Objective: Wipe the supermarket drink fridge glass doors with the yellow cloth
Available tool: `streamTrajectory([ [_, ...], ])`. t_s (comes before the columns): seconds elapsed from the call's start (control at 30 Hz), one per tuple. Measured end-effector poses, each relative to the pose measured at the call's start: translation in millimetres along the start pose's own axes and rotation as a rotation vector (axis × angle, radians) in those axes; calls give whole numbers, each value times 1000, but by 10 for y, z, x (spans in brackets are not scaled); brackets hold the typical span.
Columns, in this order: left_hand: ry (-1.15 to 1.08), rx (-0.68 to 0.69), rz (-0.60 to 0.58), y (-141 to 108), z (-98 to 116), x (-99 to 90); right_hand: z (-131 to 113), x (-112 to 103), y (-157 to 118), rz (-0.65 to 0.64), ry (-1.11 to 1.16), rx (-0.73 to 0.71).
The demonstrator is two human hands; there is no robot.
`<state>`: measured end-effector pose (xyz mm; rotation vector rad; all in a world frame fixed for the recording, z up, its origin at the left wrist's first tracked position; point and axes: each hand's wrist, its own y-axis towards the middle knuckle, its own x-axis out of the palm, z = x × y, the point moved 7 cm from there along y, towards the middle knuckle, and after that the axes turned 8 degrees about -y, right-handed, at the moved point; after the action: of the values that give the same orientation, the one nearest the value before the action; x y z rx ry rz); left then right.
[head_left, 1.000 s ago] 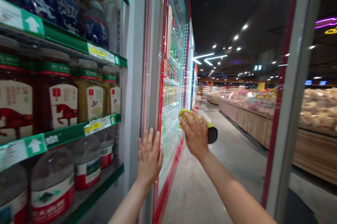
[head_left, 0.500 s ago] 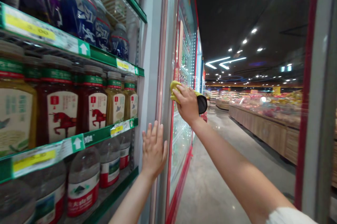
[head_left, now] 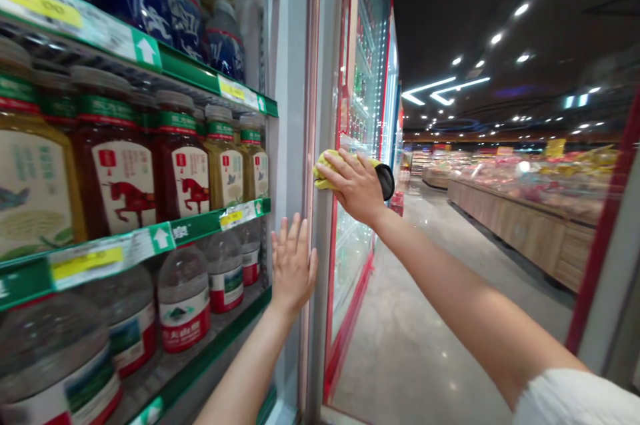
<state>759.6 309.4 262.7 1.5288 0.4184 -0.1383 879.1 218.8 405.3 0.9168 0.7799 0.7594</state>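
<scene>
My right hand presses a crumpled yellow cloth against the glass of a refrigerated display door, and a black cylindrical object sticks out behind the cloth. The hand seems to hold that object too, though its kind is hidden. My left hand lies flat with spread fingers against the grey door frame, holding nothing. Behind the glass to my left stand jars of sauce.
Green shelf edges with price labels carry blue bottles above and large water jugs below. To the right, a polished aisle floor runs past long wooden produce counters. A red-trimmed glass door stands at the right edge.
My right hand and the cloth have moved up the door, well above my left hand. The view has swung slightly, and my left hand stays on the frame.
</scene>
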Motion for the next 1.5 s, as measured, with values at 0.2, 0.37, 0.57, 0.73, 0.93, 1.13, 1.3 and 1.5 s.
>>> streamTrajectory([
  [0.2, 16, -50, 13, -204, -35, 16, -593, 235, -946, -63, -49, -80],
  [0.37, 23, -39, -34, -343, -12, 90, -979, 324, -1648, -81, 35, -342],
  [0.57, 11, -44, -44, -326, 0, 97, -256, 80, -920, 125, -18, -6],
  [0.73, 11, -52, -33, -304, 20, 103, -496, 130, -1123, 86, -72, 2],
  [0.93, 1, -18, -35, -362, 110, 134, -1073, 263, -2163, -27, -7, -380],
  [1.13, -72, -7, -109, -304, 233, 255, -79, 12, -1362, -45, -106, -10],
  [1.3, -86, 3, -116, -340, 344, 340, -400, -52, -1974, -54, -116, -127],
  [1.5, -105, 30, -98, -367, 480, 379, -510, -132, -2377, -107, -37, -431],
])
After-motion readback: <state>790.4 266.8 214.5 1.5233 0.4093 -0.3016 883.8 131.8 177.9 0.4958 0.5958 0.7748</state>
